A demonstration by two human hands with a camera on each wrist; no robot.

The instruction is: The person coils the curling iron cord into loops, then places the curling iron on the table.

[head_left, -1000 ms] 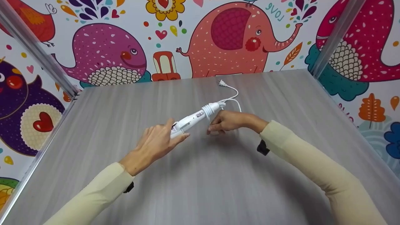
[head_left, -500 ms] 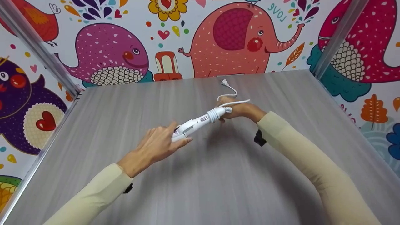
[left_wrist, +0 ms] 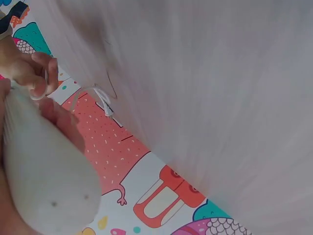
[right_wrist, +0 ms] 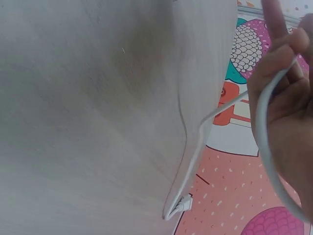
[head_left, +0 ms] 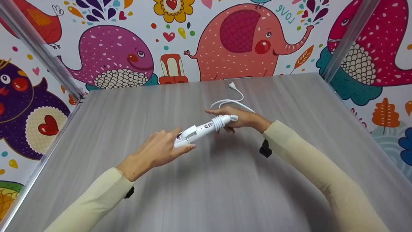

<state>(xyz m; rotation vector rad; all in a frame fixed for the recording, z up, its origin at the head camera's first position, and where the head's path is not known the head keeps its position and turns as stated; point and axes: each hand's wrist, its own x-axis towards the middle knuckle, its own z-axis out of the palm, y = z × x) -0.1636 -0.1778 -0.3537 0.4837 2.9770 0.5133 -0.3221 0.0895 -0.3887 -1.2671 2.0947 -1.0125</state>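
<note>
In the head view, my left hand (head_left: 156,148) grips a white curling iron (head_left: 202,131) by its near end, holding it slanted above the table. White power cord (head_left: 219,123) is wrapped in several turns around the far end. My right hand (head_left: 246,120) is behind that end, index finger stretched out to the left. In the right wrist view, curled fingers (right_wrist: 274,63) hold the cord (right_wrist: 264,132), and a length arcs past the palm. The plug (head_left: 232,85) lies near the table's back edge. Up close, the left wrist view shows the iron's rounded white end (left_wrist: 54,171).
A grey wood-grain table (head_left: 128,112) spreads beneath both hands. Behind it stands a wall (head_left: 180,42) printed with cartoon animals. Metal posts (head_left: 42,48) rise at the back corners.
My right hand has carried the cord from below the iron's far end round behind it, and its index finger now points left. A loose loop has formed beyond the hand. The left hand keeps its grip.
</note>
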